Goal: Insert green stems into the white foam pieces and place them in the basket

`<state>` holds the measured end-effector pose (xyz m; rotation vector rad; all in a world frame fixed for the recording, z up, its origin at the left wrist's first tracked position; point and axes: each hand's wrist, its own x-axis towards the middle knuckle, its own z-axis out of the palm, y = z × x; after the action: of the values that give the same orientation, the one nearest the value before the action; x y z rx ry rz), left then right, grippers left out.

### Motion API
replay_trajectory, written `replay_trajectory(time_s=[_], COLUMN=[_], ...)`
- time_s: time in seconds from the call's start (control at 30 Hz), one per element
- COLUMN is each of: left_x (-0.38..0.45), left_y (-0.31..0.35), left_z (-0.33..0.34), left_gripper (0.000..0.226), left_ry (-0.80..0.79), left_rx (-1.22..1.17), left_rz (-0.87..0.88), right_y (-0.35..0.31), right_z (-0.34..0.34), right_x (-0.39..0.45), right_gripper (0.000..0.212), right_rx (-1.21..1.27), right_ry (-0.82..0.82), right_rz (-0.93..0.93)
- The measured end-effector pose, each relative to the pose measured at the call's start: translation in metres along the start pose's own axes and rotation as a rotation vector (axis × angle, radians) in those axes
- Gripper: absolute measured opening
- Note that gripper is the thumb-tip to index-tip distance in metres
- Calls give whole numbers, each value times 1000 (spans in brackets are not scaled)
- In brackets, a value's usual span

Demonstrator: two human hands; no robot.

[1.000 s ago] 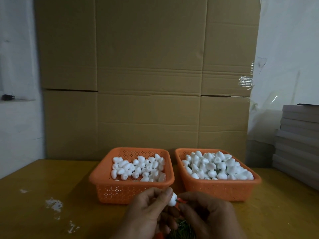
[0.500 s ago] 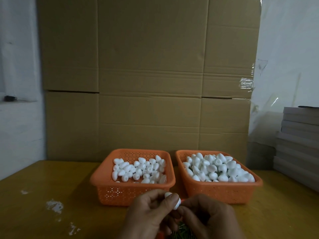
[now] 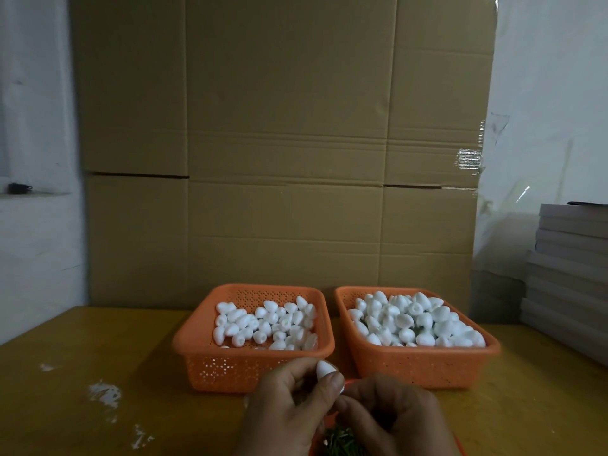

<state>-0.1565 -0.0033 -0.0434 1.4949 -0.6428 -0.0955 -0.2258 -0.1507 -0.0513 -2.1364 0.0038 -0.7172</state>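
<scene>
The fingers (image 3: 332,388) of the left hand (image 3: 289,409) are curled and clamped on a white foam piece (image 3: 327,371), thumb on its near side, its pointed end up. The piece is held above the worktop (image 3: 98,357), just in front of the left basket (image 3: 243,366). On the far left the worktop carries white smears (image 3: 105,393). The left basket, orange and perforated, holds a loose layer of foam pieces (image 3: 266,322). Below the hands lies a heap of green stems (image 3: 342,444), partly hidden. The right hand (image 3: 391,419) meets the left at the base of the held piece, its fingers curled inward; what they hold cannot be told. The right basket (image 3: 424,363) stands just beside the left one and is heaped with foam pieces (image 3: 414,320), some green showing between them. Cardboard boxes (image 3: 283,153) stand behind both baskets. Grey boards (image 3: 572,271) are stacked at the far right.
</scene>
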Motion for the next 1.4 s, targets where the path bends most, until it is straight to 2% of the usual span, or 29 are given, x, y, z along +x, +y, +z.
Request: replay_trajectory(time_s=[0.13, 0.53, 0.77, 0.93, 1.03, 1.1, 1.17, 1.3, 1.4], left_x=[1, -5, -4, -2, -1, -1, 0, 1, 2], left_y=[-3, -3, -5, -5, -4, -5, -8, -14, -17], left_z=[1, 5, 6, 4, 2, 3, 4, 3, 1], left_gripper=[8, 5, 4, 9, 30, 49, 57, 49, 38], left_ry=[33, 73, 60, 7, -53, -87, -64, -11, -30], left_rx=[66, 277, 279, 156, 82, 49, 76, 180, 217], left_rz=[-6, 115, 152, 108, 120, 101, 76, 82, 68], right_y=[-1, -4, -6, -6, -8, -8, -5, 7, 23], right_z=[2, 4, 5, 5, 4, 2, -1, -21, -40], right_x=[1, -2, -2, -2, 0, 2, 5, 24, 52], right_gripper=[16, 12, 9, 5, 5, 7, 9, 11, 16], right_rx=[32, 74, 87, 162, 241, 257, 231, 81, -79], right_ry=[-57, -89, -83, -84, -74, -39, 41, 209, 297], right_rz=[64, 90, 110, 144, 173, 172, 172, 155, 140])
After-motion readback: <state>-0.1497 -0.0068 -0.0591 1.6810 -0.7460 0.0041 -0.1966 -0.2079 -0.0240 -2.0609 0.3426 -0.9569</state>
